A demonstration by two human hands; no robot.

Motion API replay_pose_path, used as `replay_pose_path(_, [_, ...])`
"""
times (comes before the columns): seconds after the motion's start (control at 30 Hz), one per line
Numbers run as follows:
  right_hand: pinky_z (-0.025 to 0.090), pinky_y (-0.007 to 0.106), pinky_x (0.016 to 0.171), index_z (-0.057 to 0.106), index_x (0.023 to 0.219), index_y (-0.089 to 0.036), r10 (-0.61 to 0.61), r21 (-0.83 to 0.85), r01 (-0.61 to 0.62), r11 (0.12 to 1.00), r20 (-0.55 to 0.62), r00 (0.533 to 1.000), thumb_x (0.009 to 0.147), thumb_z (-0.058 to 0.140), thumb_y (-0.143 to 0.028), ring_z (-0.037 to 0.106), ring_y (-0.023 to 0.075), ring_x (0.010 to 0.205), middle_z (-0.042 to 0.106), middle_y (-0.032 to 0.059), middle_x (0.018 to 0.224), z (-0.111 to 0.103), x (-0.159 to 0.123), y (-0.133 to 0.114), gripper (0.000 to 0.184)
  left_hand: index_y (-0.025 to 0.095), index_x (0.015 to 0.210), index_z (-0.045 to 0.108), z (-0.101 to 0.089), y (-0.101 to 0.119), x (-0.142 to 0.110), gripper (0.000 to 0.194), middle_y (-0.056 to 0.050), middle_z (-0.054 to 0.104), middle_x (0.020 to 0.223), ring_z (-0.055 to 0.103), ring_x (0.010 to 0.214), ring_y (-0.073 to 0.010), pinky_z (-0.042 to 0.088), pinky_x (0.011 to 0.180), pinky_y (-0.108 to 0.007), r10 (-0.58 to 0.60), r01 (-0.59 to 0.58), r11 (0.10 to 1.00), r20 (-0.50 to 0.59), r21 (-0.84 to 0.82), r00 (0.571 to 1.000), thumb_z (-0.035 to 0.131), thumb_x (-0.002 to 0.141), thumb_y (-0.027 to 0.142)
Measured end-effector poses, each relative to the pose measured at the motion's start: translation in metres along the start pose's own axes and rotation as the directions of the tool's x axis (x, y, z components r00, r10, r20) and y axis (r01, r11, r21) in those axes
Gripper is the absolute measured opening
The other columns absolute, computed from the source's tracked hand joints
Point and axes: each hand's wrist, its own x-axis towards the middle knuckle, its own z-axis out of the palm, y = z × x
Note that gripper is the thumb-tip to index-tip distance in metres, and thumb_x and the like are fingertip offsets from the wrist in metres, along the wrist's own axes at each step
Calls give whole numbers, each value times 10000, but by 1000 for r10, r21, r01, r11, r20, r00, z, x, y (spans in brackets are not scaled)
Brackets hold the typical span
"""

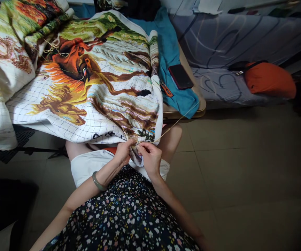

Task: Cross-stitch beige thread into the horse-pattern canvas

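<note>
A large cross-stitch cloth (98, 94) with stitched horses and a printed grid hangs down to my lap. My left hand (124, 150) is closed on its lower edge, thumb on top. Close beside it, my right hand (150, 155) is pinched against the same gathered bit of cloth. Whatever sits between its fingertips is too small to make out. A pale yellow thread (176, 122) stretches from near the right fingers up toward the table corner. Loose strands of thread (53, 50) lie over the upper stitched part.
A teal cloth (168, 38) covers the table's right side, with a dark phone (180, 76) and small orange-handled scissors (166, 90) on it. To the right, an orange bag (270, 79) rests on a grey patterned cover (218, 83). Tiled floor (231, 174) lies below.
</note>
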Motion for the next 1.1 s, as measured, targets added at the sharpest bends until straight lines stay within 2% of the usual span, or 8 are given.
replay_pose_path(0.2, [467, 240, 605, 647, 726, -151, -80, -16, 80, 997, 22, 997, 741, 598, -247, 561, 127, 621, 632, 21, 690, -2, 0, -1, 109, 99, 598, 647, -2, -3, 2, 158, -21, 623, 568, 531, 521, -105, 428, 553, -231, -2, 2, 1000, -11, -7, 1000, 707, 494, 201])
replay_pose_path(0.43, [480, 257, 636, 655, 722, -154, -107, -59, 106, 993, -15, 994, 741, 601, -243, 583, 142, 651, 642, 26, 696, 0, 0, 1, 106, 102, 585, 633, -1, -6, 4, 155, -14, 606, 553, 525, 518, -104, 419, 549, -232, 5, -6, 1000, -47, -22, 999, 695, 483, 201])
replay_pose_path(0.7, [480, 240, 525, 644, 710, -144, -21, -4, 20, 1000, -52, 998, 719, 617, -288, 550, 121, 530, 617, 14, 625, 6, 0, -2, 147, 117, 593, 606, 3, -3, -2, 186, 4, 572, 528, 504, 472, -99, 413, 535, -248, -14, 14, 1000, -27, -1, 1000, 704, 504, 247])
replay_pose_path(0.87, [476, 225, 488, 560, 768, -153, 17, 45, -13, 999, -88, 996, 706, 635, -306, 547, 108, 495, 598, -1, 633, 8, 2, -9, 181, 113, 662, 642, -2, -5, -1, 287, -28, 622, 592, 541, 508, -122, 425, 547, -260, -18, 18, 1000, 38, 17, 999, 750, 505, 328])
replay_pose_path(0.93, [478, 221, 511, 541, 853, -162, -15, 7, 16, 1000, -52, 999, 725, 618, -300, 558, 108, 515, 600, -7, 650, 6, 6, -12, 203, 106, 689, 662, -6, -6, 0, 330, -54, 657, 664, 579, 574, -140, 444, 592, -264, 14, -14, 1000, 49, 9, 999, 771, 492, 346])
replay_pose_path(1.0, [477, 219, 550, 546, 942, -171, -76, -109, 81, 991, 50, 996, 763, 574, -273, 572, 112, 553, 604, -8, 661, 3, 11, -15, 208, 101, 710, 677, -9, -6, 2, 341, -73, 679, 725, 610, 649, -160, 463, 662, -276, 44, -44, 999, 51, -5, 998, 783, 490, 339])
replay_pose_path(1.1, [464, 222, 565, 560, 925, -183, -99, -292, 154, 944, 195, 976, 812, 497, -243, 587, 110, 557, 617, -3, 686, 1, 17, -19, 143, 99, 730, 690, -14, -8, 4, 339, -82, 691, 738, 633, 712, -191, 473, 723, -309, 42, -43, 999, 81, 7, 996, 794, 483, 307])
